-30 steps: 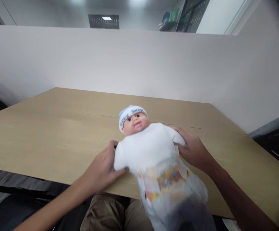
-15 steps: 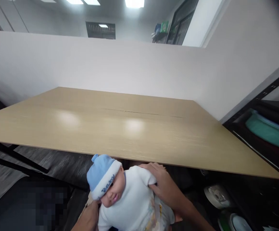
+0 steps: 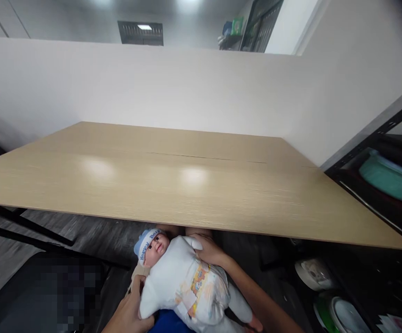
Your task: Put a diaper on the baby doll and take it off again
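Observation:
A baby doll [image 3: 176,277] lies face up across my lap, below the table's front edge. Its head, at the left, wears a blue knit cap [image 3: 145,245] with a white lettered band. The body has a white top, and a diaper [image 3: 204,296] with an orange and yellow printed strip wraps its hips. My left hand [image 3: 135,300] grips the doll's sleeve at the lower left, fingers curled around it. My right hand [image 3: 208,249] is closed around the doll's other arm and side near the table edge, its fingertips partly hidden.
A wide wooden table [image 3: 187,194] spans the view ahead, against a white wall [image 3: 187,88]. At left is a black chair seat [image 3: 31,296]. A dark rack [image 3: 370,152] at right holds a teal item [image 3: 391,178]; packaged round items [image 3: 343,314] sit lower right.
The doll has been lowered and tipped back onto my lap, so its face and diaper show more. Both hands moved with it, keeping hold. The camera view shifted slightly.

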Demonstrator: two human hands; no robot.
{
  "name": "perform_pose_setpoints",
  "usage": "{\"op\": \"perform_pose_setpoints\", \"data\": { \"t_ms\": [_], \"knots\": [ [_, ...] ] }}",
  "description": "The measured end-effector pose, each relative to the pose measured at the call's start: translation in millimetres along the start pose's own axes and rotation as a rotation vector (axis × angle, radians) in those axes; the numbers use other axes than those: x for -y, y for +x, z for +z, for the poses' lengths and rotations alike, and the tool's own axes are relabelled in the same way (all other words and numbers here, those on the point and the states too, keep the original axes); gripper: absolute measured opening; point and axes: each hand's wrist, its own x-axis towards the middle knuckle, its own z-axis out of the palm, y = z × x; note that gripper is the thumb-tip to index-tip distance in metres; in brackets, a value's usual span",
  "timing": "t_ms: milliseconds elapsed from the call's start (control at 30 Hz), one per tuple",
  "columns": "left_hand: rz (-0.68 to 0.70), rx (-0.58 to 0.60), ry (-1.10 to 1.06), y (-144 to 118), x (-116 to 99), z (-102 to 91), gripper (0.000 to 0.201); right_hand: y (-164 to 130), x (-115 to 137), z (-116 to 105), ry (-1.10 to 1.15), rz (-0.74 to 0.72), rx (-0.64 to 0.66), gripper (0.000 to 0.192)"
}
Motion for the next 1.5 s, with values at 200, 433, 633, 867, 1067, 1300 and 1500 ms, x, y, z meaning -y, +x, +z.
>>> {"op": "perform_pose_setpoints", "data": {
  "t_ms": [200,433,633,867,1067,1300,1500],
  "knots": [
    [0.309,-0.332,0.199,-14.9,-1.2,-16.3,0.058,-41.0,8.9,-43.4,0.054,-0.027,0.000,0.035],
    [0.654,0.037,0.231,14.0,-102.0,-22.5,0.035,-82.8,38.3,-47.5,-0.009,-0.009,0.118,0.016],
    [0.738,0.123,0.269,45.2,-121.9,-13.7,0.023,-69.7,5.2,-28.3,-0.237,-0.085,-0.048,0.019],
    [0.705,0.288,0.157,27.5,-127.9,-46.0,0.013,-53.5,15.1,-31.8,-0.196,-0.093,-0.111,0.025],
    [0.578,0.503,0.148,1.1,-107.1,-62.8,0.013,-70.1,59.8,-22.5,-0.246,-0.332,0.325,0.022],
    [0.739,0.217,0.283,55.7,-149.7,-1.2,0.030,-119.3,20.3,-81.6,0.057,0.185,0.494,0.073],
    [0.773,0.479,0.817,139.5,-200.2,81.6,0.047,-150.5,-11.0,-47.5,-0.138,0.340,0.316,0.044]
  ]
}}
